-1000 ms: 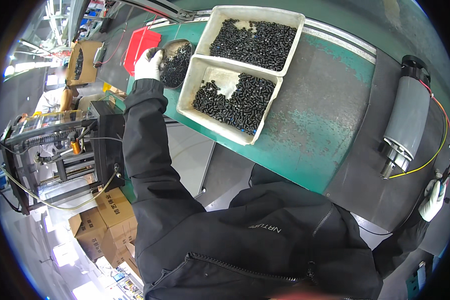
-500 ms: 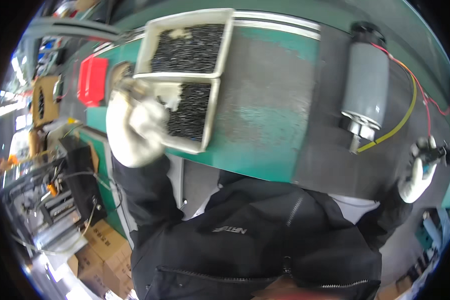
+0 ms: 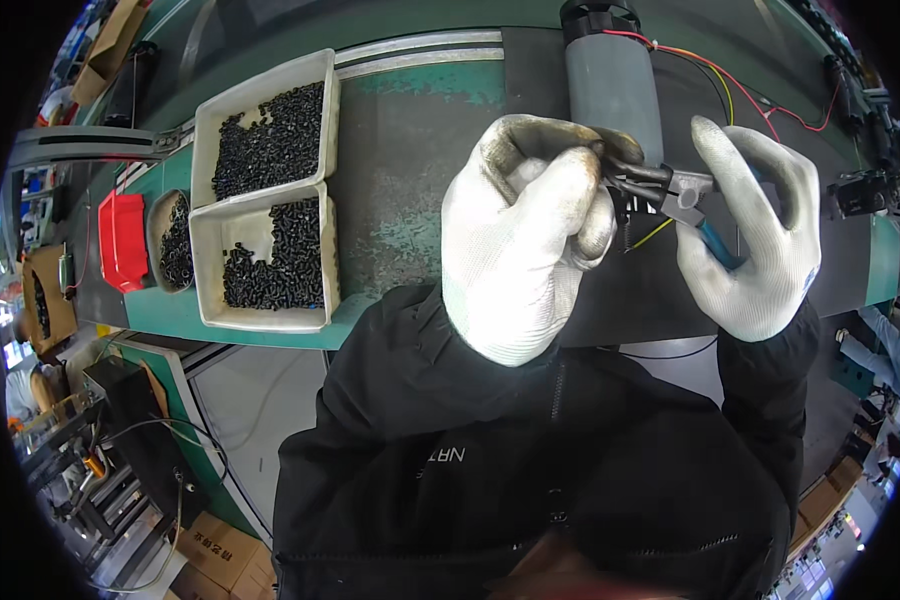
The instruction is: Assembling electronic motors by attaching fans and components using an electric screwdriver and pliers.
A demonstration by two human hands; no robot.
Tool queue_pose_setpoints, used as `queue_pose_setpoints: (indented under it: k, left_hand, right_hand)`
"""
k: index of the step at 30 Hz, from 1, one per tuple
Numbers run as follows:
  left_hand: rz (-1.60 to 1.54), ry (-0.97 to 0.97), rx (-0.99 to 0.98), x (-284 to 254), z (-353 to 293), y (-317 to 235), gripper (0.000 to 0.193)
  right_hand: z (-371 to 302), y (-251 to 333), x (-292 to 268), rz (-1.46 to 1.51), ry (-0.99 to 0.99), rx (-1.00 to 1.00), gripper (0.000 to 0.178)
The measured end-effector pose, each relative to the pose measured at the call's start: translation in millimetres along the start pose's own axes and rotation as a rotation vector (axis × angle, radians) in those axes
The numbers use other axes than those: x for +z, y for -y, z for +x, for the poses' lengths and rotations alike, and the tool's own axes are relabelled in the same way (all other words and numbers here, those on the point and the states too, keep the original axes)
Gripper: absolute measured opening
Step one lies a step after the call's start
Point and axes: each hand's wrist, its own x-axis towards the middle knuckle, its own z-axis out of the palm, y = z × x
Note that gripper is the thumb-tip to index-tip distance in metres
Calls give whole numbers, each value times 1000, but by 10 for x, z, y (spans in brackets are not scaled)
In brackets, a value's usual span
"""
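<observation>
White knitted gloves with dark-stained fingertips cover both hands, which meet at the middle right. My right hand (image 3: 760,240) holds pliers (image 3: 682,190) with a blue handle, its index finger raised and the thumb against the grip. The pliers' dark jaws point left, towards my left hand (image 3: 530,230). Thumb and fingers of my left hand pinch together at the jaw tips; what they hold is small, dark and mostly hidden. Behind the hands lies a grey cylindrical motor (image 3: 615,100) with a black end cap and red and yellow wires; its lower end is covered.
Two white bins (image 3: 332,120) of small black parts stand on the left of the green-and-grey worktop (image 3: 400,150). Beside them are an oval tray (image 3: 154,240) of similar parts and a red bin (image 3: 120,240). Black clamp-like equipment (image 3: 870,190) stands at the right edge.
My left hand has moved from the near bin to the right, in front of the motor. My right hand has come left from the bench's right side with the pliers. The view has shifted.
</observation>
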Motion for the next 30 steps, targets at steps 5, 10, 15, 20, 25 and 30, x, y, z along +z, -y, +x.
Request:
queue_pose_setpoints:
  k: [5, 10, 15, 20, 25, 30]
  left_hand:
    - [57, 8, 88, -18, -1, -9, 15]
    - [35, 30, 124, -107, 28, 22, 15]
    - [62, 39, 152, -73, 107, 59, 16]
    - [368, -5, -284, -120, 31, 16, 34]
    - [131, -154, -522, -337, -225, 485, 41]
    - [490, -167, -551, -297, -109, 581, 24]
  right_hand:
    - [-10, 18, 15, 0, -1, 14, 63]
    - [25, 74, 87, -11, 13, 49, 63]
    - [31, -54, 306, -12, 17, 104, 50]
    - [-6, -725, 292, 195, -327, 444, 29]
    - [187, -1695, 553, 1064, -181, 635, 29]
    - [84, -1830, 1089, 1727, 224, 843, 33]
